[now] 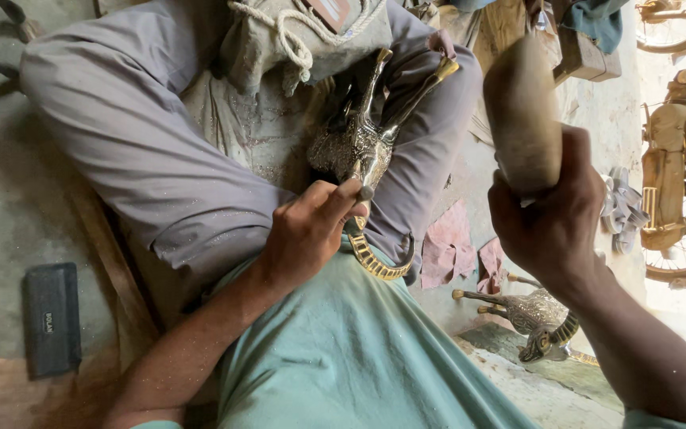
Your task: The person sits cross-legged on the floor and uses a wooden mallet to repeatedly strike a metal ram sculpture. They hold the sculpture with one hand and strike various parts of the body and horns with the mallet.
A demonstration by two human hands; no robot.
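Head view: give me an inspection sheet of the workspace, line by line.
Surface: the person's lap, grey trousers flecked with dust.
Job's things: engraved metal animal figure across the lap; wooden mallet raised.
Clutter: second metal figure, pink rags, black case on the floor.
Hands: left hand holds a small punch against the figure; right hand grips the mallet.
Cables: none; a rope lies on a cloth.
Surroundings: brass motorcycle model at the right.
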